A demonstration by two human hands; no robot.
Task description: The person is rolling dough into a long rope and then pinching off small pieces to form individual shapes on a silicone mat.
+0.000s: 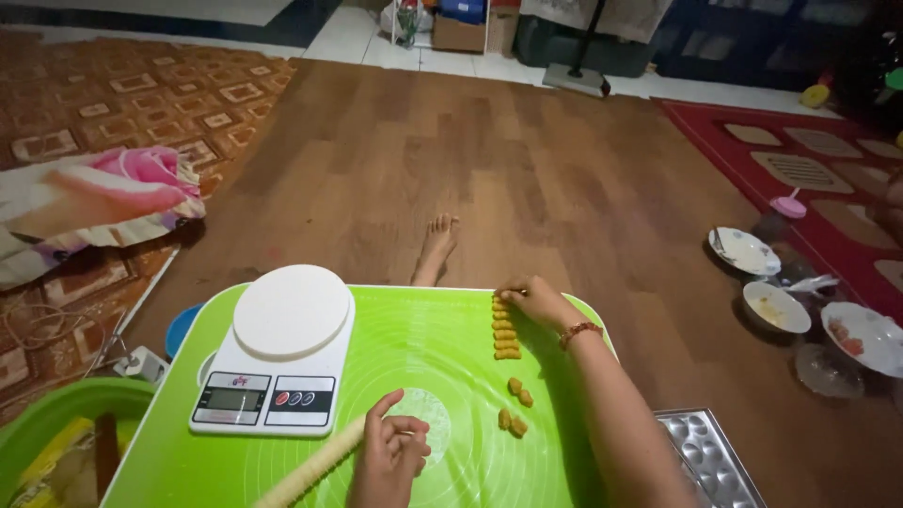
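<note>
Seen from the head camera, a bright green mat lies in front of the person on a low surface over the brown wooden floor. The right hand reaches to the far edge of the mat, its fingers pinched narrow on the topmost of a short column of small orange dough pieces, which run in a straight line toward the person. A beaded bracelet sits on that wrist. Nearer, four loose orange lumps lie apart from the column, in two pairs. The left hand rests low on the mat, fingers curled and half closed, just beside a thin pale disc of dough; whether it grips anything cannot be told. A pale ridged rolling stick lies slantwise, its upper end touching that hand. To the left on the mat stands a white kitchen scale with a round platform and a small display. A green basin shows at the lower left corner, and a metal mould tray with round hollows sits at the lower right, beside the mat. The person's bare foot stretches out past the mat's far edge. On the floor to the right stand several small dishes, near a red patterned rug. A pink and white cloth lies at the left on a brown patterned carpet.
</note>
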